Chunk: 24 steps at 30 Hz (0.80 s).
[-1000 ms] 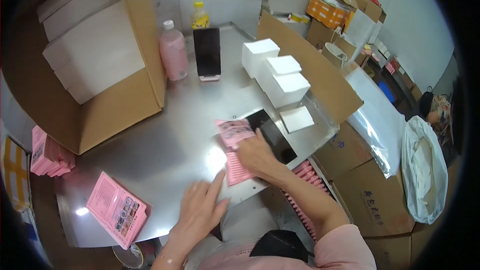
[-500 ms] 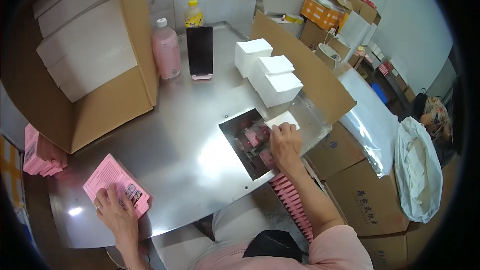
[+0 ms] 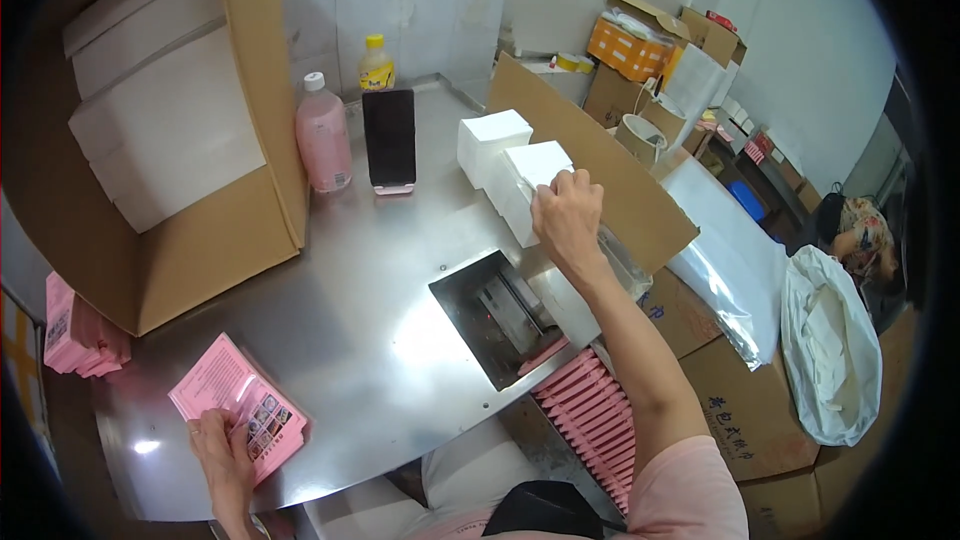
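Observation:
My left hand (image 3: 222,462) is at the lower left, its fingers bent and pinching the near edge of the top pink printed sleeve, which curls up slightly from the stack of pink printed sleeves (image 3: 225,370). My right hand (image 3: 570,225) reaches to the front stack of white folded tissues (image 3: 515,202). Its fingers are closed on the stack's top right edge; how many tissues they grip is hidden. Behind it stands another white tissue stack (image 3: 495,145). Nearer me, a rectangular opening (image 3: 470,305) in the metal table holds a metal mechanism (image 3: 512,305).
A cardboard box (image 3: 210,260) of white stacks stands left, above more pink packs (image 3: 80,335). A pink bottle (image 3: 323,140), yellow-capped bottle (image 3: 376,65) and phone (image 3: 390,140) stand behind. A cardboard panel (image 3: 600,160) borders the right; pink packs (image 3: 590,410) line up below. Another person (image 3: 868,240) is far right.
My right hand has moved from the table opening up to the white tissue stack. The pale piece by the opening is gone from there. My left fingers have drawn back to the sleeve's near edge.

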Motion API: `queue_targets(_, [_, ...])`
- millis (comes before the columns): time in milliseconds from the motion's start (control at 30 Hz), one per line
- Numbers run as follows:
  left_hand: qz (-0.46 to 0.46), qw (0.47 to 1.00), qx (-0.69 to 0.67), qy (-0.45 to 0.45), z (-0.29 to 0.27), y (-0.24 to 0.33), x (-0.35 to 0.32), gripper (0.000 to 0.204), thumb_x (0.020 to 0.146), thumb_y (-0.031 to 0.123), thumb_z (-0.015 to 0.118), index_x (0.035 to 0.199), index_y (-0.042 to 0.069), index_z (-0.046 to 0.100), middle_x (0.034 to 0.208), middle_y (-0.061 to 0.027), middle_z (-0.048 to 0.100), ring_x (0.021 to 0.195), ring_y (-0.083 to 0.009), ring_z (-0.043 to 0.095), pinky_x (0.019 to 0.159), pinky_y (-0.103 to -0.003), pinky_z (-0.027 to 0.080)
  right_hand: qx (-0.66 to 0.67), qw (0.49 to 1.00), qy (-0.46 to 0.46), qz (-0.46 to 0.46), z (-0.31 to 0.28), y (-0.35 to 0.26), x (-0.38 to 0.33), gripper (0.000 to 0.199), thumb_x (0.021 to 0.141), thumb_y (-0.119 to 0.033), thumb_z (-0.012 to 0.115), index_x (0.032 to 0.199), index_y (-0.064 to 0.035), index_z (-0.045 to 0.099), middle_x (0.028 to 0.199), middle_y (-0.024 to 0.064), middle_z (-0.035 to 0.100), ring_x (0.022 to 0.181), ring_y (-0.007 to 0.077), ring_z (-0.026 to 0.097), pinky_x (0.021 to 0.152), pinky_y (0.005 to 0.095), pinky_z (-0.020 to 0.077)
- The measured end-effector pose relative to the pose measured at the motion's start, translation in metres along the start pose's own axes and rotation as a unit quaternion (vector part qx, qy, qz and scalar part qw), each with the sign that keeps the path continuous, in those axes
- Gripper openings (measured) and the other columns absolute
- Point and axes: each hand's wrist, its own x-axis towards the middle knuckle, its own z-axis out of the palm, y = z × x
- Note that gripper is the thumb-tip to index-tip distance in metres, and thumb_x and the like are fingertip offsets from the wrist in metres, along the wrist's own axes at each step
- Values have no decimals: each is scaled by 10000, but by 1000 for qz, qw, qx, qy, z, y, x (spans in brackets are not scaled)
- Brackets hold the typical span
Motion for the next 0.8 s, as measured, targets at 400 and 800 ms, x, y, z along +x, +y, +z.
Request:
queue_targets(400, [174,982,-26,68,8,87,21,112,803,0,625,906,38,602,877,-142,568,858,-353,541,761,-453,422,159,985,-5,66,11,8,-32,193,858,-185,680,980,-38,708,915,106,570,926,290,549,775,445,429])
queue_targets(800, [320,934,-138,-80,99,162,2,256,798,64,692,1034,17,606,1074,-183,553,993,-363,532,814,-444,421,247,962,111,46,-33,-25,-39,388,798,37,597,1185,18,621,1152,175,648,1077,377,614,954,527,448])
